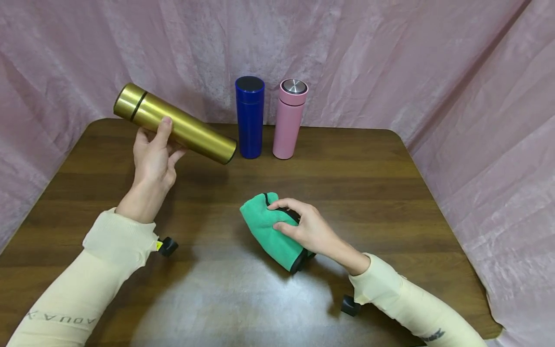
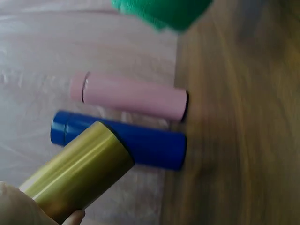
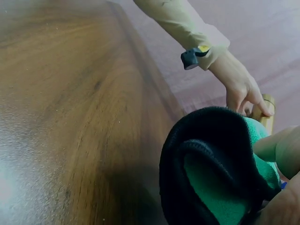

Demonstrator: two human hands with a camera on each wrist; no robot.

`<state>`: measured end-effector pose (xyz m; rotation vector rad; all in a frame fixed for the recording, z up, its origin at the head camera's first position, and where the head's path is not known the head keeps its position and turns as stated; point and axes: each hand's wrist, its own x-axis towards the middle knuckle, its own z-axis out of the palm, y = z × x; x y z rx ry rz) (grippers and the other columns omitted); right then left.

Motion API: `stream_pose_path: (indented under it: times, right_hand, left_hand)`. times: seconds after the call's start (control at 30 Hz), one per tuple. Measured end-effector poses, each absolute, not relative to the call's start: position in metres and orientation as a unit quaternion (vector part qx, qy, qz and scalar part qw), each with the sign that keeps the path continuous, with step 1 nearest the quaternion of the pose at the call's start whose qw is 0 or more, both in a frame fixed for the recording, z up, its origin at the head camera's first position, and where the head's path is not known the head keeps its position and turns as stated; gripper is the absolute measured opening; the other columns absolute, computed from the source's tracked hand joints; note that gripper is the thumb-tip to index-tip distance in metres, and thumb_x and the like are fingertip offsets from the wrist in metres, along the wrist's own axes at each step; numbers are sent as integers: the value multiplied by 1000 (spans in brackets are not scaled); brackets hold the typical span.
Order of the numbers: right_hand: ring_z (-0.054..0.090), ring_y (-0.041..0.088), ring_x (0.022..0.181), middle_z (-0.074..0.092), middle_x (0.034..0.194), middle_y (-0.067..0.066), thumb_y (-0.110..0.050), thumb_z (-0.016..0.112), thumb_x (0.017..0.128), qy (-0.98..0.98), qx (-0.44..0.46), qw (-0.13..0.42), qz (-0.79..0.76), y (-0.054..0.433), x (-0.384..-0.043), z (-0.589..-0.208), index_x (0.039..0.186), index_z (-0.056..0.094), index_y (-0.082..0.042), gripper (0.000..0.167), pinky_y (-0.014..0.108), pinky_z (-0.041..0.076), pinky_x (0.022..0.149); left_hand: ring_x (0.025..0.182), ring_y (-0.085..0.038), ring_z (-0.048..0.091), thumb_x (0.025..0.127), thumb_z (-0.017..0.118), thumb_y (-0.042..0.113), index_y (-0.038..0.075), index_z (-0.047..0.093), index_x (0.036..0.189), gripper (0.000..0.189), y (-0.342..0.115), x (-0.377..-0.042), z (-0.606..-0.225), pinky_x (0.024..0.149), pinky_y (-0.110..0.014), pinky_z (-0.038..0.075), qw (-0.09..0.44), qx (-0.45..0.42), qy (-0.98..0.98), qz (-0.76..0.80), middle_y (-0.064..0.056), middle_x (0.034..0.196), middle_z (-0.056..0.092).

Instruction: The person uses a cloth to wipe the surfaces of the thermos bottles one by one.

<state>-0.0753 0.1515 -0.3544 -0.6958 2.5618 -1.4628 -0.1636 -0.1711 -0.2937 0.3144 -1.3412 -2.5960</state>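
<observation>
A gold thermos flask [image 1: 182,126] is gripped around its middle by my left hand [image 1: 151,161]. It hangs tilted above the table, its capped end up to the left and its base down to the right. My right hand [image 1: 310,229] holds a folded green cloth [image 1: 273,233] with black edging, thumb and fingers pinching it over the table's middle. In the right wrist view the cloth's dark rolled edge [image 3: 206,122] faces the camera. The left wrist view shows the flask's lower part [image 2: 84,168] in front of the blue flask.
A blue thermos flask [image 1: 250,120] and a pink one [image 1: 289,123] with a silver lid top stand upright side by side near the back edge of the wooden table [image 1: 368,193]. Pink curtains [image 1: 347,58] hang behind and at the sides.
</observation>
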Motion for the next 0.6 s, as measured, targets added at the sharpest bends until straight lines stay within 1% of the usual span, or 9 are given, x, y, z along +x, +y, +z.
stream_pose_path:
  times: [0.13,0.27,0.3,0.4,0.43,0.5,0.6]
  right_hand:
    - [61,18,115,69,127,0,-9,80,91,846,-223,72,-479,158,-72,-353,124,72,-17,35,40,49,98]
    - [60,18,113,68,128,1,-10,78,92,846,-218,87,-480,162,-71,-353,125,71,-18,35,39,49,96]
    - [60,17,114,68,128,0,-10,78,92,845,-215,91,-481,163,-71,-353,125,71,-19,35,38,49,96]
    - [60,17,113,68,129,0,-10,78,92,844,-211,102,-483,164,-71,-353,126,70,-19,37,37,50,95]
    - [60,17,113,68,129,0,-10,78,92,843,-211,105,-484,164,-71,-353,127,70,-19,37,37,50,95]
    - [60,18,113,67,129,1,-10,77,93,841,-212,108,-486,165,-70,-353,127,70,-19,37,38,50,95]
    - [60,18,115,67,130,1,-11,77,93,839,-213,112,-489,165,-70,-353,128,69,-18,36,39,50,96]
  left_hand:
    - [113,-18,62,93,79,23,18,48,136,53,-179,-176,-295,110,-45,45,120,116,-463,-870,-3,131,55]
    - [109,-16,61,91,81,19,19,50,135,54,-182,-191,-300,92,-35,53,142,118,-486,-854,-2,127,58]
    - [107,-15,61,91,82,18,19,50,135,54,-182,-195,-301,86,-32,54,148,119,-497,-847,-2,125,59]
    - [102,-14,62,90,82,17,21,52,134,54,-182,-206,-306,75,-26,53,160,121,-528,-825,-1,120,61]
    - [102,-14,61,91,82,17,22,52,135,54,-182,-210,-307,74,-26,52,164,120,-537,-819,-1,120,61]
    - [105,-14,61,91,82,15,22,52,138,56,-180,-217,-310,79,-25,53,173,115,-555,-805,-2,122,62]
    - [114,-16,59,90,81,11,20,50,143,61,-176,-227,-314,92,-24,50,186,101,-573,-792,-4,129,61]
